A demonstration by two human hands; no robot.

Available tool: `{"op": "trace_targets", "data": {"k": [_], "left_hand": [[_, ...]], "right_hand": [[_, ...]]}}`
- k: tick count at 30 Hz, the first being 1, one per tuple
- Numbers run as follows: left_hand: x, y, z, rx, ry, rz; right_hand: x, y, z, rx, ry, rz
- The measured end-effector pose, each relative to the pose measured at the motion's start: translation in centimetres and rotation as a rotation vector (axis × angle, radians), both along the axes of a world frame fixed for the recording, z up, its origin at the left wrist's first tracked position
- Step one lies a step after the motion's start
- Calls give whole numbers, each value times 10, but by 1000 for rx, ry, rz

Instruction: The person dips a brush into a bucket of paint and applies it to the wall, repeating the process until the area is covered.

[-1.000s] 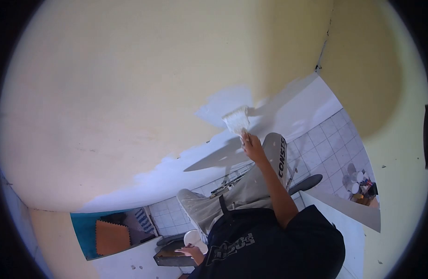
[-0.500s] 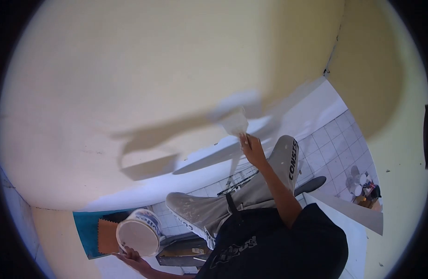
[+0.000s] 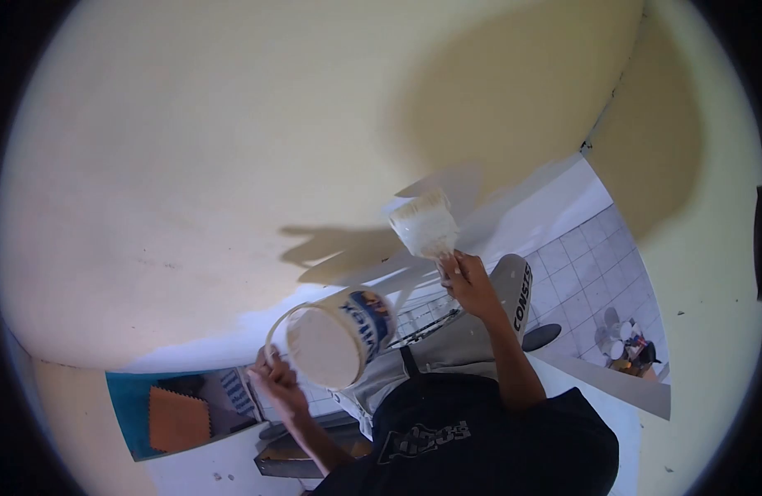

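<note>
My left hand is closed round the thin handle of a white paint bucket with a blue label. The bucket is tipped so that its pale opening faces me. Closed on a wide paintbrush, my right hand grips it by the handle. The bristles are coated in whitish paint and point up, overlapping the cream wall in this view. Between the two hands the bucket and the brush hang apart, the brush higher and further right.
A freshly white band runs along the wall's lower part. Below are my grey trousers and white floor tiles. Cans and small items stand on the floor at right. An orange zigzag-edged piece lies at lower left.
My left hand has raised the bucket up and to the right, nearer the brush. The brush has shifted slightly right and down, and its shadow on the wall has moved.
</note>
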State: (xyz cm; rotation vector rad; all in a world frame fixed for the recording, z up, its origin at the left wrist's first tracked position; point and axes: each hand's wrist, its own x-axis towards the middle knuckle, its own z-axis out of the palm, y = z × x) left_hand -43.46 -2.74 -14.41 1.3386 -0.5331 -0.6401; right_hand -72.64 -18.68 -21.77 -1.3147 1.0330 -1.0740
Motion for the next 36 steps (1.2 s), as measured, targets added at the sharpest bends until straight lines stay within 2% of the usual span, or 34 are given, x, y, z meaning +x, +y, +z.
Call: {"op": "trace_targets", "data": {"k": [3, 6, 9, 10, 12, 13, 15, 17, 18, 20, 22, 24, 27, 28, 31, 32, 36], "left_hand": [[-22, -22, -32, 1, 40, -124], [-39, -30, -50, 2, 100, -305], [-52, -31, -70, 32, 42, -444], [-55, -33, -75, 37, 19, -486], [-57, -37, -80, 55, -96, -589], [-58, -33, -84, 78, -149, -637], [-58, -33, -93, 121, -157, -677], [-57, -39, -103, 197, -231, -704], [-57, -44, -108, 231, -367, -664], [-55, -48, -126, 266, -356, -657], [-53, -51, -149, 322, -367, -648], [-50, -51, -168, 399, -402, -630], [-53, -48, -157, 439, -485, -631], [-49, -46, -165, 445, -423, -604], [-42, -47, -178, 342, -469, -583], [-39, -49, -180, 357, -451, -573], [-45, -40, -189, 380, -426, -515]], "right_hand": [[22, -21, -36, -108, 84, -33], [30, -24, -123, -61, 69, -83], [17, 1, -185, 373, 260, -90], [9, 7, -188, 333, 283, -105], [2, 8, -177, 239, 320, -141], [-2, 10, -168, 293, 206, -122], [-13, 4, -96, 391, -18, -92], [-17, -1, -47, 329, -175, -70], [-16, -1, -34, 305, -255, -57], [-8, -11, -18, 222, -229, -50], [-5, -17, -24, 192, -238, -54], [5, -33, -65, 216, -281, -61], [7, -21, -122, 262, -184, -69], [6, -14, -141, 333, -83, -107], [6, 6, -156, 413, -1, -153], [9, 5, -145, 364, -59, -123], [12, 9, -37, 244, -250, -10]]}}
